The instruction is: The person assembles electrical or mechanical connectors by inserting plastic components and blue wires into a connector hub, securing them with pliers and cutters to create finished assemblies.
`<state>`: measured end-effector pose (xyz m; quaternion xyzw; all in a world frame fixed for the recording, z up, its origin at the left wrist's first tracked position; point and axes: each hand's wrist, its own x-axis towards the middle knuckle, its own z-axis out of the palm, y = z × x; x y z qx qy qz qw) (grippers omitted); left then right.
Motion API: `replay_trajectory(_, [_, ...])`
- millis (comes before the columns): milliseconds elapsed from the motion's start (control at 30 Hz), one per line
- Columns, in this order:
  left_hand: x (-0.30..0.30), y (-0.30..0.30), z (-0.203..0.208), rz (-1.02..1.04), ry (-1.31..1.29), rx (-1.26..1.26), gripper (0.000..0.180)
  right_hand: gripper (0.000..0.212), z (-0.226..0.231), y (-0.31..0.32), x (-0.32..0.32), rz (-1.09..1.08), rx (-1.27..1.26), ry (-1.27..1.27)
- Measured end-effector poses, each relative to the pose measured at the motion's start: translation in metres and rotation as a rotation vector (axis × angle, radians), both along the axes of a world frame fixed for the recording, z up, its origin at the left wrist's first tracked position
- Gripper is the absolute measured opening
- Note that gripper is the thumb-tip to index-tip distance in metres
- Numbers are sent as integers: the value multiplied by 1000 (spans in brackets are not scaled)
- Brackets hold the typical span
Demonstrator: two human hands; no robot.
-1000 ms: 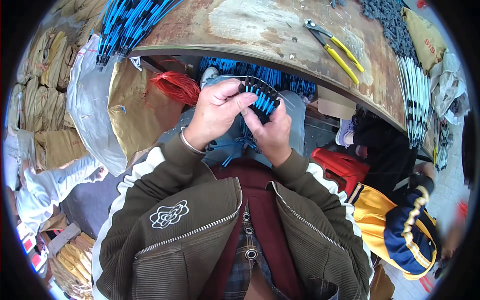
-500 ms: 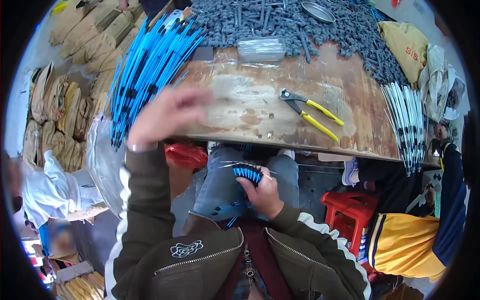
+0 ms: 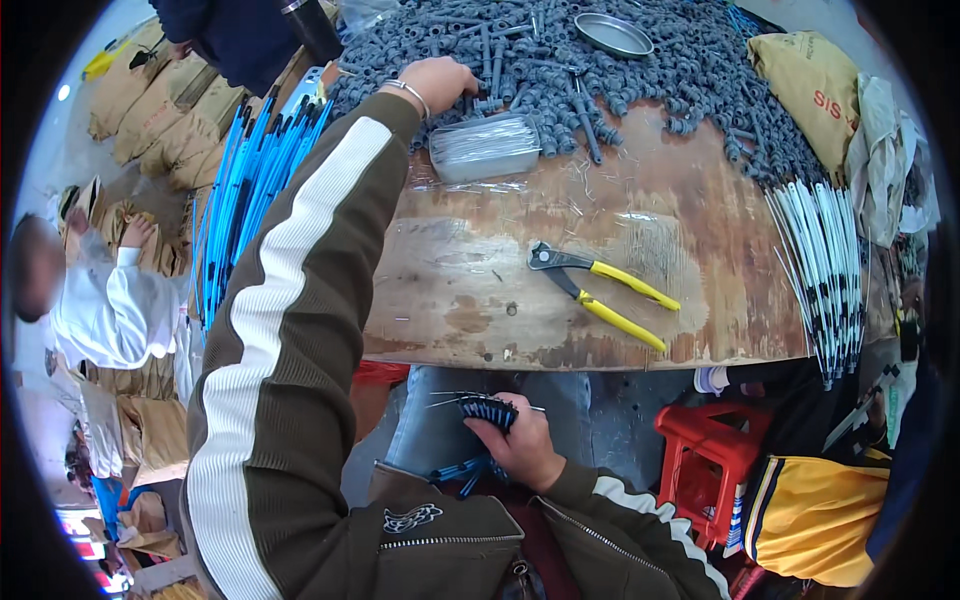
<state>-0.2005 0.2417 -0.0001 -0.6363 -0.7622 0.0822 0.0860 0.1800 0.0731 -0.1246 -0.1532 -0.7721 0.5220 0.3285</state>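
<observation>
My left hand (image 3: 437,85) reaches across the table to the heap of grey plastic fittings (image 3: 620,80). Its fingers are curled down at the heap's near left edge, and whatever lies between the fingertips is hidden. Low over my lap, my right hand (image 3: 522,442) is wrapped round a bundle of thin blue rods (image 3: 487,410) with black ends. A few thin light-coloured rods stick out sideways from this bundle. Just below my left hand stands a clear plastic box (image 3: 487,160) full of fine, pale pins.
Yellow-handled pliers (image 3: 610,295) lie spread on the worn wooden table (image 3: 450,300). Long blue rods (image 3: 240,200) lean at the left, white ones (image 3: 822,270) at the right. A metal dish (image 3: 613,36) rests on the heap. Nearby are a red stool (image 3: 705,450) and other people.
My left hand has swung forward and up from near the blue rods to the grey heap. My right hand still grips its bundle over my lap. The view has shifted.
</observation>
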Motion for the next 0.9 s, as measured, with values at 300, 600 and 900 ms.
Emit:
replay_trajectory(300, [41,-100,24,-63,-938,824,36,32,7,-9,4,27,-103,-56])
replay_trajectory(600, [190,-277,-31,325,-2161,658,29,40,16,-24,1,51,-122,-177])
replay_trajectory(900, [224,-309,-54,325,-2229,701,28,29,26,-41,0,10,-62,-125])
